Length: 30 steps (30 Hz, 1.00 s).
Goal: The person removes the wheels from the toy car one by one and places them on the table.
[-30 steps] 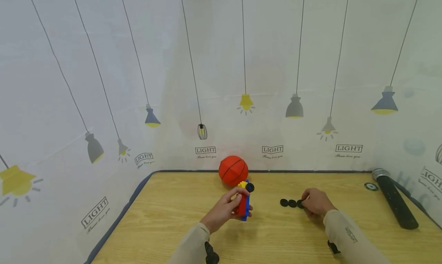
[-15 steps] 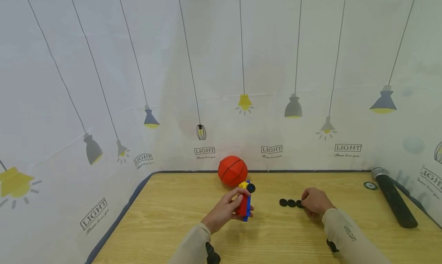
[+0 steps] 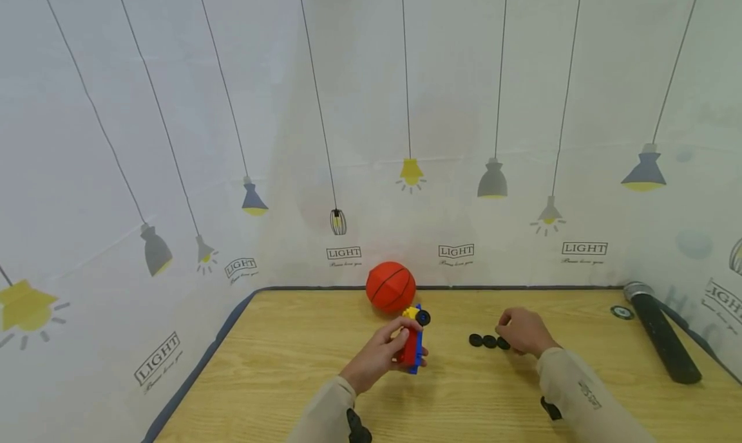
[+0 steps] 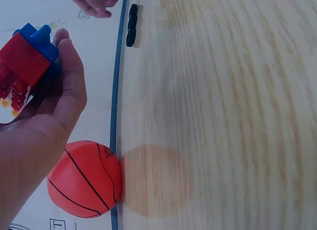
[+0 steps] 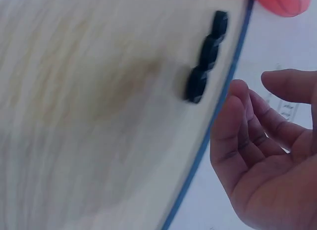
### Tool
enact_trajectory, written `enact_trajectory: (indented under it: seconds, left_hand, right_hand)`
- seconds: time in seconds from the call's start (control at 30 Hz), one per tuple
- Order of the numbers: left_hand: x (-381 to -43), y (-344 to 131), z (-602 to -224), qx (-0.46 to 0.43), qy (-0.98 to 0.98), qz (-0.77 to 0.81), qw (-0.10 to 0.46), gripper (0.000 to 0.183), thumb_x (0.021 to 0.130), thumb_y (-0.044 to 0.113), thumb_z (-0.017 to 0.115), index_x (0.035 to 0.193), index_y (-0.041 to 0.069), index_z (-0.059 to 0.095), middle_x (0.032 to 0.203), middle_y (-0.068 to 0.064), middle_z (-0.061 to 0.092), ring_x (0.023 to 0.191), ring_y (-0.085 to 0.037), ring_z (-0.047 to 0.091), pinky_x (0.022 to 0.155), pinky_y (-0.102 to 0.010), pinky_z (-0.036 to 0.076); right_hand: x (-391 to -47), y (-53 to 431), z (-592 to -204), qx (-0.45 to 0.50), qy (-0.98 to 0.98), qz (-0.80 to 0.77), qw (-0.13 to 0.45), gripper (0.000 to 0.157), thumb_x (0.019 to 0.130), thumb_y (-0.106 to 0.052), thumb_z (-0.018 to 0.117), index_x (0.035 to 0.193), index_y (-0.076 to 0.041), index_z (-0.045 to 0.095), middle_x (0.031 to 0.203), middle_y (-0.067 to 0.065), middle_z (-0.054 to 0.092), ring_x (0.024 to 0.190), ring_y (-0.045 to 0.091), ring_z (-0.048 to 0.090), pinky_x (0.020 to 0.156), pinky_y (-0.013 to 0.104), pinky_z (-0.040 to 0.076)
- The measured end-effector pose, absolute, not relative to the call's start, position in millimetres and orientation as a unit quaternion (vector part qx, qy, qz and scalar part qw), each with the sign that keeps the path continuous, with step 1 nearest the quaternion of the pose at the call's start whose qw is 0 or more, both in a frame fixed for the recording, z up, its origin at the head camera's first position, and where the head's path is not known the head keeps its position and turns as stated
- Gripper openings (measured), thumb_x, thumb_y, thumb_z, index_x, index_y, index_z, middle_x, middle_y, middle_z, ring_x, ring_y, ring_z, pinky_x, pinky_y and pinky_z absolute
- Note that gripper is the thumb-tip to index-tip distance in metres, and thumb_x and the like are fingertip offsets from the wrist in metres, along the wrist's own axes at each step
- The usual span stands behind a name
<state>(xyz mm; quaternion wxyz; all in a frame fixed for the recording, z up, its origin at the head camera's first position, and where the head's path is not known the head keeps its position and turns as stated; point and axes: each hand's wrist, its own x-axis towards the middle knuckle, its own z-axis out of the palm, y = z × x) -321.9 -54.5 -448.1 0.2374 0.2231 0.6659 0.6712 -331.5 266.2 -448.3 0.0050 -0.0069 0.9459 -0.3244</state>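
Note:
A toy brick car (image 3: 412, 348) in red, blue and yellow is gripped by my left hand (image 3: 371, 360), raised over the table. One black wheel (image 3: 423, 317) shows at its upper end in the head view; the left wrist view has its red and blue body (image 4: 27, 57) close up. Three loose black wheels (image 3: 489, 341) lie in a row on the wood. My right hand (image 3: 524, 332) hovers just beside and above the rightmost wheel, partly covering it in the head view. In the right wrist view its thumb and bent fingers (image 5: 228, 131) are apart, with nothing between them.
A red ball (image 3: 391, 288) with black lines sits at the table's back edge, behind the car. At the right lie a black microphone (image 3: 666, 337) and a small round disc (image 3: 622, 312). A printed white cloth (image 3: 371, 108) surrounds the wooden table (image 3: 278, 391).
My right hand has moved slightly left and up, from the right side of the rightmost wheel to over it. My left hand and the car have hardly moved. The wheels stay in place.

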Motion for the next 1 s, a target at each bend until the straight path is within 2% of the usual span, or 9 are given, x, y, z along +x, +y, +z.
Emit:
enact_trajectory:
  seconds: [0.2,0.27,0.4,0.47,0.63,0.83,1.0]
  left_hand:
    - [-322,-53,-447,0.219,0.672,0.671,0.223,0.032,0.111,0.029,0.032,0.136,0.018,0.048,0.117,-0.015,0.068,0.104,-0.027,0.069,0.079,-0.032,0.057]
    - [-322,-53,-447,0.214,0.669,0.677,0.219,0.033,0.111,0.029,0.031,0.142,0.023,0.041,0.12,-0.019,0.067,0.104,-0.028,0.068,0.079,-0.032,0.057]
    - [-321,-55,-448,0.198,0.655,0.693,0.227,0.046,0.111,0.029,0.03,0.154,0.04,0.019,0.127,-0.023,0.064,0.108,-0.029,0.068,0.085,-0.037,0.058]
    - [-321,-56,-450,0.189,0.65,0.698,0.234,0.051,0.111,0.029,0.03,0.157,0.043,0.012,0.129,-0.022,0.063,0.113,-0.032,0.067,0.089,-0.04,0.058]
    - [-321,-57,-454,0.182,0.644,0.703,0.242,0.052,0.112,0.024,0.028,0.159,0.038,0.012,0.133,-0.023,0.06,0.119,-0.037,0.064,0.095,-0.047,0.056]
    - [-321,-56,-455,0.166,0.636,0.71,0.252,0.048,0.112,0.022,0.022,0.156,0.04,0.016,0.142,-0.026,0.041,0.119,-0.034,0.053,0.091,-0.041,0.053]
    - [-320,-52,-453,0.165,0.645,0.702,0.252,0.047,0.112,0.023,0.019,0.155,0.042,0.017,0.141,-0.023,0.041,0.115,-0.031,0.054,0.092,-0.039,0.052]
  right_hand:
    - [-328,253,-434,-0.021,0.935,-0.354,0.006,0.02,0.096,-0.014,0.059,0.102,0.003,0.067,0.08,0.016,0.068,0.056,0.021,0.06,0.053,0.031,0.049]
    - [-326,249,-431,-0.023,0.93,-0.367,0.007,0.021,0.096,-0.015,0.059,0.104,0.003,0.066,0.08,0.015,0.067,0.055,0.02,0.059,0.053,0.031,0.049]
    - [-324,243,-429,-0.029,0.919,-0.392,0.01,0.022,0.096,-0.016,0.06,0.105,0.003,0.066,0.08,0.014,0.066,0.054,0.018,0.056,0.052,0.031,0.049]
    - [-323,240,-429,-0.035,0.913,-0.407,0.013,0.021,0.097,-0.015,0.06,0.106,0.002,0.067,0.08,0.014,0.066,0.053,0.018,0.056,0.052,0.033,0.05]
    - [-321,232,-428,-0.073,0.889,-0.451,0.023,0.017,0.099,-0.016,0.059,0.106,-0.003,0.067,0.079,0.014,0.064,0.055,0.018,0.056,0.055,0.037,0.053]
    - [-317,218,-421,-0.144,0.867,-0.476,0.027,0.019,0.101,-0.019,0.059,0.108,-0.003,0.066,0.078,0.013,0.063,0.06,0.02,0.058,0.055,0.038,0.053]
    - [-312,203,-414,-0.16,0.856,-0.491,0.02,0.018,0.1,-0.018,0.061,0.108,-0.003,0.065,0.077,0.005,0.061,0.062,0.022,0.06,0.055,0.037,0.054]
